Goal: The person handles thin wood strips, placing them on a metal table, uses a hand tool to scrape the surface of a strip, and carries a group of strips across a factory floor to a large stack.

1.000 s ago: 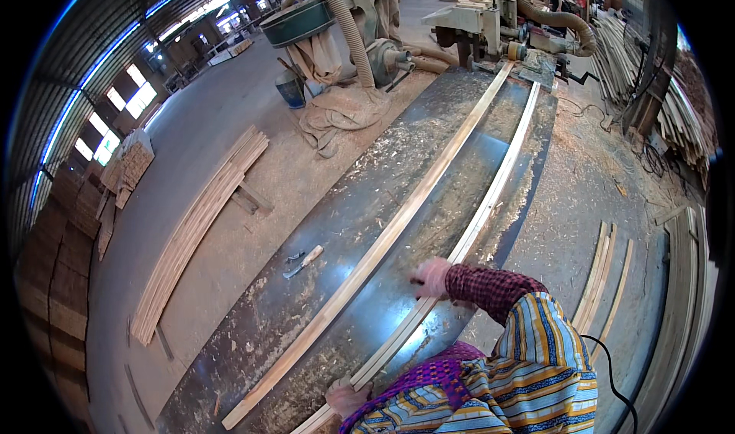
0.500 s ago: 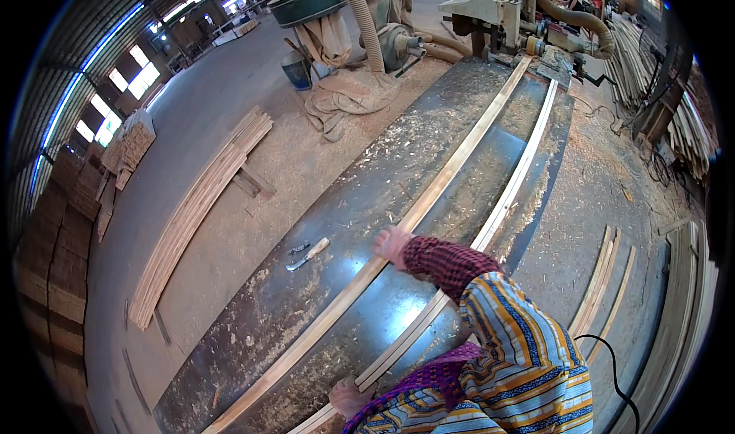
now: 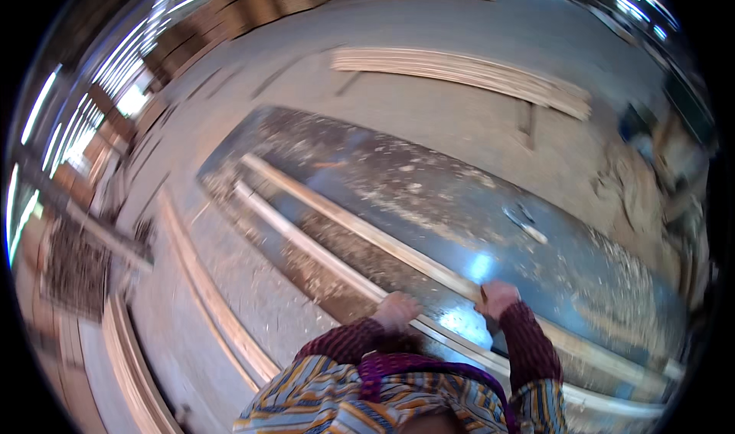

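Note:
Two long wooden strips lie side by side, lengthwise, on a dark, shaving-strewn tabletop [image 3: 452, 175]. My left hand [image 3: 396, 311] is closed over the nearer, paler wooden strip [image 3: 314, 252]. Around the farther wooden strip [image 3: 367, 229], my right hand [image 3: 501, 298] has its fingers curled. Slight motion blur softens both hands. Beyond my right hand, a curved-blade knife [image 3: 534, 233] with a light handle rests on the table, and a small dark item beside it is too blurred to name.
A stack of long boards [image 3: 459, 72] lies on the floor past the table's far side. Loose wooden strips [image 3: 222, 300] are at the near left, with more boards [image 3: 130, 365] further left. Dusty sacking [image 3: 628, 185] and machinery stand at the right edge.
My view has swung left toward the table's other end, so the machine at its head is out of sight. My hands are now closer together, each on the same strip as before.

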The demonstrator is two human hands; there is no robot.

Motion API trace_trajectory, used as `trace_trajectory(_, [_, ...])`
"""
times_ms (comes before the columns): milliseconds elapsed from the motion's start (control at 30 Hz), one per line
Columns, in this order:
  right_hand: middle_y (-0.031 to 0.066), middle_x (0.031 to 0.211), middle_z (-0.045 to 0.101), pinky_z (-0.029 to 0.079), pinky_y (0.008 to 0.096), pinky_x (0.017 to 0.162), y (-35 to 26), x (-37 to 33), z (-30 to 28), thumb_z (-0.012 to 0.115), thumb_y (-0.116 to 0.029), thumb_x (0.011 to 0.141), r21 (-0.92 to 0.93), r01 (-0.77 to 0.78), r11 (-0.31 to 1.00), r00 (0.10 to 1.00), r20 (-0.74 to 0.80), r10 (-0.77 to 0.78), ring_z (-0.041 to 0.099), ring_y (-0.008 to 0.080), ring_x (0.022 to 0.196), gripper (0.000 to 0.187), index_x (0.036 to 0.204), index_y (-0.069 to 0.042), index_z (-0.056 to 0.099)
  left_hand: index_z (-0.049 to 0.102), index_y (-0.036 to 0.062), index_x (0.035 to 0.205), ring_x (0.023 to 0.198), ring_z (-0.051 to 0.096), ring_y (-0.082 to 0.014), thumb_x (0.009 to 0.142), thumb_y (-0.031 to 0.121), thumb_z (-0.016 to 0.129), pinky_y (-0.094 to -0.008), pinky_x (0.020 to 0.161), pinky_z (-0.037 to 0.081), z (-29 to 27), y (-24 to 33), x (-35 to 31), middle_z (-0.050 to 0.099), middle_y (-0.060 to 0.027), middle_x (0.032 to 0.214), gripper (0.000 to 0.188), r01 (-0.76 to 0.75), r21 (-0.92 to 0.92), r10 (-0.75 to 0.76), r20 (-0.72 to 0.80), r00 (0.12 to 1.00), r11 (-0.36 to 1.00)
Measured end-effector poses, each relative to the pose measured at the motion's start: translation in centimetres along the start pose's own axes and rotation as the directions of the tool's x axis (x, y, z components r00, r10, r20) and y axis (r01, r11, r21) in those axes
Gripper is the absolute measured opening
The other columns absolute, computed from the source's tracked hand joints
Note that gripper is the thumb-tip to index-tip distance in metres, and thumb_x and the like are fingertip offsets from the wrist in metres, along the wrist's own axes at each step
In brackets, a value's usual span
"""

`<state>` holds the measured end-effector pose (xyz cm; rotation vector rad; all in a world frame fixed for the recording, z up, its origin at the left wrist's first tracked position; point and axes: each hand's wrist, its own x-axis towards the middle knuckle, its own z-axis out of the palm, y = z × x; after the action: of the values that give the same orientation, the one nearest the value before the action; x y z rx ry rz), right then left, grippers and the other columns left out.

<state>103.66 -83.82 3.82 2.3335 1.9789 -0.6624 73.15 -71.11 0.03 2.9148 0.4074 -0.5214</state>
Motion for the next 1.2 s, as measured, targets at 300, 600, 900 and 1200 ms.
trace_trajectory(300, [0.0205,0.099,0.074,0.056,0.0503,0.087,-0.9,-9.4,2.8,0.060,-0.043,0.093,-0.047,-0.016,0.999,0.986,0.165,0.024,0.071,0.0410,0.098,0.039,0.100,-0.007,0.074,0.067,0.0134,0.120,0.119,0.063,-0.0242,0.084,0.065,0.072,-0.0412,0.102,0.047,-3.4,2.0,-2.0,0.067,-0.0060,0.119,0.063,0.063,-0.019,-0.062,0.012,0.998,0.998])
trace_trajectory(600, [0.0200,0.106,0.073,0.054,0.0509,0.091,4.5,-17.2,5.8,0.058,-0.042,0.097,0.163,-0.202,0.966,0.978,-0.020,0.208,0.068,0.0423,0.105,0.038,0.113,-0.012,0.075,0.052,0.0096,0.143,0.133,0.051,-0.0265,0.077,0.061,0.078,-0.0452,0.118,0.035,-3.4,3.0,-2.8,0.058,-0.0090,0.135,0.088,0.006,0.053,0.010,-0.288,0.957,0.999])
trace_trajectory(900, [0.0206,0.092,0.070,0.052,0.0557,0.082,5.0,-18.6,11.3,0.053,-0.041,0.101,0.368,-0.241,0.898,0.898,-0.266,0.350,0.066,0.0443,0.091,0.036,0.095,-0.012,0.073,0.055,0.0121,0.138,0.119,0.063,-0.0257,0.077,0.069,0.077,-0.0415,0.101,0.044,-5.0,1.9,-1.1,0.066,-0.0089,0.123,0.086,0.019,0.029,-0.020,0.036,0.999,0.999])
trace_trajectory(1200, [0.0152,0.108,0.075,0.055,0.0512,0.090,1.1,-14.8,5.5,0.048,-0.046,0.103,0.250,-0.575,0.779,0.812,0.054,0.582,0.071,0.0377,0.104,0.044,0.109,-0.014,0.077,0.064,0.0141,0.132,0.114,0.064,-0.0289,0.070,0.066,0.082,-0.0470,0.102,0.045,0.6,0.5,-1.3,0.069,-0.0092,0.119,0.083,0.047,0.067,-0.032,-0.212,0.977,0.997])
